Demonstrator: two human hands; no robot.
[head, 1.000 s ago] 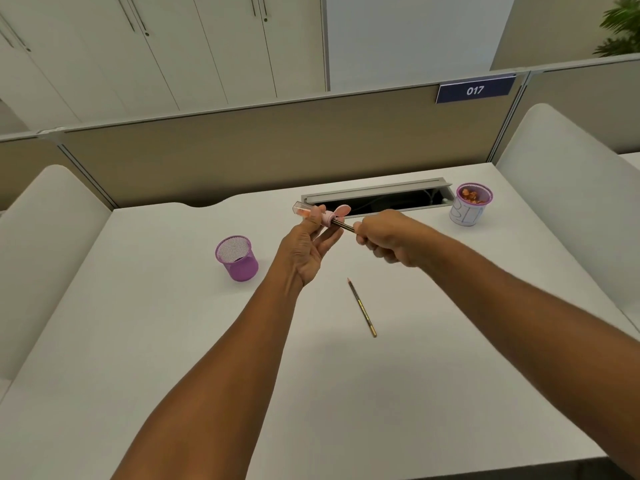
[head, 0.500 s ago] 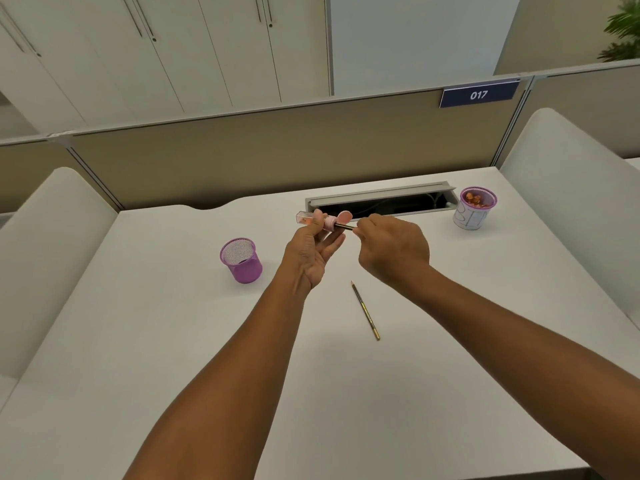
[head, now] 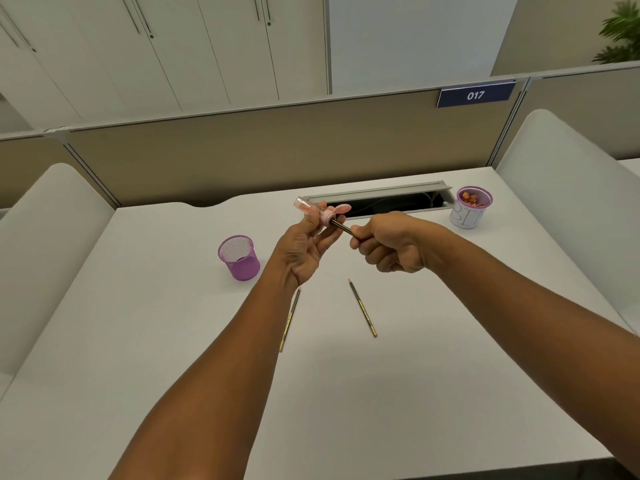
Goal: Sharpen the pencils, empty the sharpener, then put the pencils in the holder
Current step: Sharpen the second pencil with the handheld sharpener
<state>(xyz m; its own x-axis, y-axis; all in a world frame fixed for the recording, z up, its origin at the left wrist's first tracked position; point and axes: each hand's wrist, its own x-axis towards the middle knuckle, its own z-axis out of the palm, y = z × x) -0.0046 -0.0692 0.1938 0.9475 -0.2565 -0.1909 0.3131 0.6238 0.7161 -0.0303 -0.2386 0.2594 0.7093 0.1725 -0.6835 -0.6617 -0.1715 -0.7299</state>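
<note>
Above the middle of the white desk [head: 433, 393], my left hand [head: 304, 247] pinches a pink sharpener [head: 325, 214] with a clear tube end. My right hand [head: 391, 244] grips a dark pencil [head: 341, 227] whose tip is inside the sharpener. A second pencil [head: 362, 307] lies on the desk below my hands, point away from me. A third pencil [head: 289, 322] lies partly hidden by my left forearm. The purple mesh holder [head: 239, 258] stands upright to the left of my left hand.
A white cup with a purple rim [head: 471, 207], holding orange-red shavings, stands at the back right. An open cable slot [head: 377, 199] runs along the desk's back edge. White side panels flank the desk on both sides, and a beige partition stands behind.
My right hand has turned on the pencil in the sharpener and its wrist has dropped. The third pencil now shows beside my left forearm.
</note>
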